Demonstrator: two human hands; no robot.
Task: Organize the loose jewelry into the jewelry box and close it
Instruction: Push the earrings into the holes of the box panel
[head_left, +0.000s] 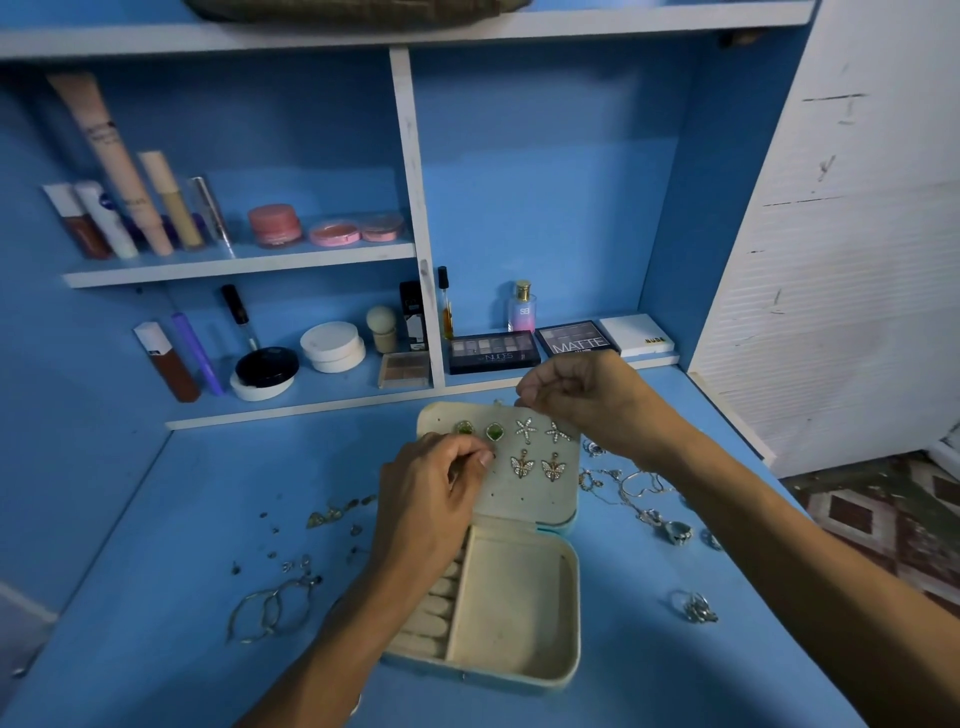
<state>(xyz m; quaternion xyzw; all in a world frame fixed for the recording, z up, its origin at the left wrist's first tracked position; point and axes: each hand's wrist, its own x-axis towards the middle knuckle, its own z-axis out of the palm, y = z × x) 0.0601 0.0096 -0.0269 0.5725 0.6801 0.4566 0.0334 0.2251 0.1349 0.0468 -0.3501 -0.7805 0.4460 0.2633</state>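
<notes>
matt cream jewelry box, shiny metal rings, smooth blue painted table

Left hand, right hand: fingers pinched.

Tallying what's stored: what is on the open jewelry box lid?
Three earring pairs: green stones, starfish, butterflies. The left hand covers part of the lid, the right hand its far corner.

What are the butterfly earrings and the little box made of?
The butterfly earrings look like gold-coloured metal set with tiny clear stones, because they glint and sparkle. I can't tell if it is real gold. The jewelry box looks lined with soft, matte cream fabric or faux leather. A pale blue outside shows at its edge.
</notes>
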